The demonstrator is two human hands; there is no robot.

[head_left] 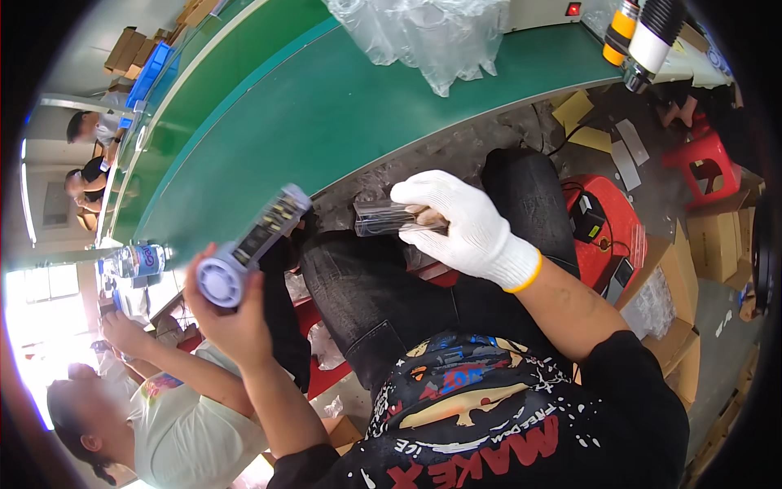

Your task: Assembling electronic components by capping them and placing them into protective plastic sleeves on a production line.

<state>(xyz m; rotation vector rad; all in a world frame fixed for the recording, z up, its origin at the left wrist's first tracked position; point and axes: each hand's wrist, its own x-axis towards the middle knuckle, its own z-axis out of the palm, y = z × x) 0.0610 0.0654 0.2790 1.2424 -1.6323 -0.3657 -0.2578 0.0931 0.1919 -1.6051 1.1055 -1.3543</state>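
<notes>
My bare left hand is closed round a pale lilac handheld device. Its round, vented end sits by my fingers, and the long body, with a dark inset and yellowish parts, points up toward the green bench. My right hand, in a white knitted glove with a yellow cuff edge, pinches a small bundle of dark, see-through plastic pieces above my lap. The pieces stick out to the left from between thumb and fingers; their exact kind cannot be made out. The two hands are apart.
The green bench curves across the front, with clear plastic bags on it. Screwdriver-like tools hang at upper right. A red stool carrying black items and a cardboard box stand right. A co-worker sits close left.
</notes>
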